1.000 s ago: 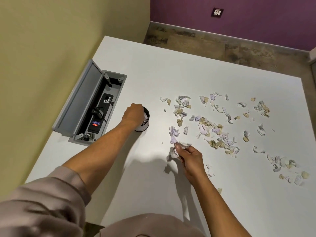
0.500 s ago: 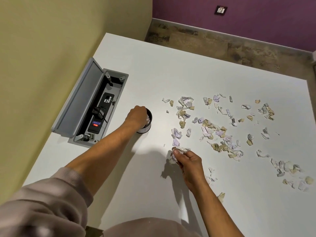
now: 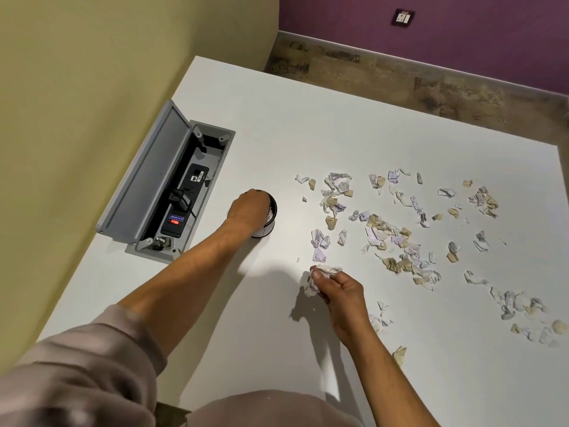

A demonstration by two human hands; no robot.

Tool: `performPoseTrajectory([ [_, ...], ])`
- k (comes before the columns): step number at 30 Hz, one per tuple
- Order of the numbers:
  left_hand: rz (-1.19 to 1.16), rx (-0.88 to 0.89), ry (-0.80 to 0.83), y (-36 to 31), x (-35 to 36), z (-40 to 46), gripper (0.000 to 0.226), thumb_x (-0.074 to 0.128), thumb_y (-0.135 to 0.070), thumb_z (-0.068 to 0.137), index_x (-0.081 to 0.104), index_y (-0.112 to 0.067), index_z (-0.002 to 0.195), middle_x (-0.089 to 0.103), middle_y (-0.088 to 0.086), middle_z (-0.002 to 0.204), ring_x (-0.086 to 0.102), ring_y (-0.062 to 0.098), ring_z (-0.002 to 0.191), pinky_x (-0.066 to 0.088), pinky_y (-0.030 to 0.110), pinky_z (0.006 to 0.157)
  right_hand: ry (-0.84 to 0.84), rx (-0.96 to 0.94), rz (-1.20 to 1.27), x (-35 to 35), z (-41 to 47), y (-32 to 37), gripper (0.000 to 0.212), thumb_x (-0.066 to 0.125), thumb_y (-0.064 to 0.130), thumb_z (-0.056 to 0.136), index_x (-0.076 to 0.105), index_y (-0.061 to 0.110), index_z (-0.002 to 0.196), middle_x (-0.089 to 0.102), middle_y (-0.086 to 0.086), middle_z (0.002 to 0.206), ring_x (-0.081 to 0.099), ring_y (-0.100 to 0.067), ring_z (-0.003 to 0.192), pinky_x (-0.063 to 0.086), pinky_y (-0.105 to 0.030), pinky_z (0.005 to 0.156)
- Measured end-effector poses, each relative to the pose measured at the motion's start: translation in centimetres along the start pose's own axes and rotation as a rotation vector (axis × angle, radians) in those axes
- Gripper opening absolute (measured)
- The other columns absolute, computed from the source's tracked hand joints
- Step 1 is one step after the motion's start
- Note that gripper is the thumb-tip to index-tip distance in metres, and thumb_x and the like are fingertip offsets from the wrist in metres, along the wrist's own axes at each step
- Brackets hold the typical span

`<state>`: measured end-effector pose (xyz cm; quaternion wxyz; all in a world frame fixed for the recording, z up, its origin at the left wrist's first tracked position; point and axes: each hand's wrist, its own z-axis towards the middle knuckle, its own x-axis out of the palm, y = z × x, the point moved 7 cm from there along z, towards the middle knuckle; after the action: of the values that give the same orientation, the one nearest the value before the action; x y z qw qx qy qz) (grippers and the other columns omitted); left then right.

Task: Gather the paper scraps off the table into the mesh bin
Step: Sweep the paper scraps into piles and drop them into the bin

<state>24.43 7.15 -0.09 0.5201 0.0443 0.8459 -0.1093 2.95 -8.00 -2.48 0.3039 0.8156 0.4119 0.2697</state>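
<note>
Grey hatch (image 3: 147, 180): sunk into white bench (image 3: 277, 124) at far left, lid raised, black power strip (image 3: 184, 204) inside with a red light showing.
Left hand (image 3: 246, 209): over the mouth of mesh bin (image 3: 271, 218), fingers dipped inside; grip hidden by the knuckles, cannot tell whether spread or closed.
Mesh bin: small, black, upright, just right of the hatch (white paper visible inside at the rim).
Right hand (image 3: 340, 292): nearer the bench's front edge, grip pinched around a crumpled wad (image 3: 318, 277) of scraps.
Paper scraps (image 3: 397, 229): white, lilac and tan bits strewn across the right half, well apart from the bin.
Wall socket (image 3: 403, 17): on purple wall, far right.
</note>
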Motion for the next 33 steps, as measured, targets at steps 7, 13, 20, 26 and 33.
performPoseTrajectory([
  [7, -0.085, 0.006, -0.057, 0.8, -1.0, -0.3, 0.021, 0.056, -0.014, 0.09, 0.071, -0.017, 0.104, 0.065, 0.012, 0.106, 0.063, 0.035, 0.095, 0.045, 0.033, 0.071, -0.001, -0.002, -0.003, 0.3, 0.0, 0.4, 0.019, 0.078, 0.01, 0.078, 0.074, -0.001, 0.093, 0.071, -0.02, 0.085, 0.067, -0.021, 0.074, 0.056, -0.023, 0.066],
  [13, -0.697, 0.099, -0.66, 4.2, -1.4, -6.6, 0.018, 0.052, -0.012, 0.097, 0.069, -0.007, 0.1, 0.062, 0.009, 0.103, 0.057, 0.023, 0.099, 0.044, 0.028, 0.087, 0.025, -0.02, 0.008, 2.8, 0.5, 1.4, 0.004, 0.076, 0.007, 0.081, 0.077, 0.008, 0.083, 0.075, -0.012, 0.08, 0.07, -0.016, 0.07, 0.055, -0.021, 0.063],
  [20, -0.617, -0.005, -0.673, 6.6, 9.3, -10.9, 0.031, 0.043, -0.024, 0.1, 0.062, -0.005, 0.114, 0.062, 0.011, 0.117, 0.056, 0.03, 0.111, 0.045, 0.042, 0.096, 0.062, -0.092, -0.073, 6.6, 1.7, 2.5, 0.003, 0.074, 0.006, 0.082, 0.074, 0.009, 0.081, 0.074, -0.003, 0.071, 0.068, -0.009, 0.062, 0.052, -0.016, 0.059],
  [26, -0.382, 0.178, -0.405, 5.9, 15.8, -11.4, 0.05, 0.038, -0.038, 0.102, 0.05, -0.007, 0.139, 0.05, 0.011, 0.144, 0.041, 0.027, 0.139, 0.025, 0.04, 0.119, 0.035, -0.193, -0.18, 8.6, 2.9, 4.1, 0.007, 0.076, 0.008, 0.081, 0.076, 0.014, 0.078, 0.075, 0.001, 0.071, 0.067, -0.006, 0.061, 0.053, -0.019, 0.057],
  [33, -0.156, 0.265, -0.36, 6.1, 17.6, -11.4, 0.055, 0.03, -0.037, 0.105, 0.025, -0.011, 0.154, 0.023, 0.005, 0.161, 0.014, 0.019, 0.151, 0.013, 0.042, 0.123, -0.068, -0.426, -0.562, 11.7, 5.4, 7.7, 0.007, 0.079, 0.025, 0.078, 0.077, 0.019, 0.081, 0.071, 0.009, 0.068, 0.058, 0.001, 0.058, 0.041, -0.011, 0.056],
])
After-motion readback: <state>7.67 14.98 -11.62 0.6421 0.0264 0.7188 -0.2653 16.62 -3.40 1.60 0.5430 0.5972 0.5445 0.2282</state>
